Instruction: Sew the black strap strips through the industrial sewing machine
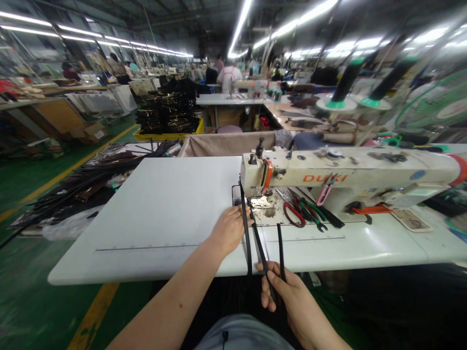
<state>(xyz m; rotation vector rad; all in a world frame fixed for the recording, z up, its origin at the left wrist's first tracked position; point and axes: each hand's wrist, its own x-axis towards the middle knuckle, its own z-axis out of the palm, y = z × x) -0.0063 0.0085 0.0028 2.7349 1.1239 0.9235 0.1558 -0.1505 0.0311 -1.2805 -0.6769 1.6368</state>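
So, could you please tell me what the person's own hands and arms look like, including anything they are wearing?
The left hand and right hand are bare, with no gloves, and no ring shows. The left forearm and right forearm have no sleeve, watch or band. The only clothing in view is a pale grey garment at the bottom edge, with a small black tag or cord end.

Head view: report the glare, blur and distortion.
Head view: overhead fluorescent tubes glare white across the ceiling; the wide lens bends the edges, stretching the white sewing table; the fan at the right edge looks soft; the left hand, right hand and black strap stay fairly sharp.
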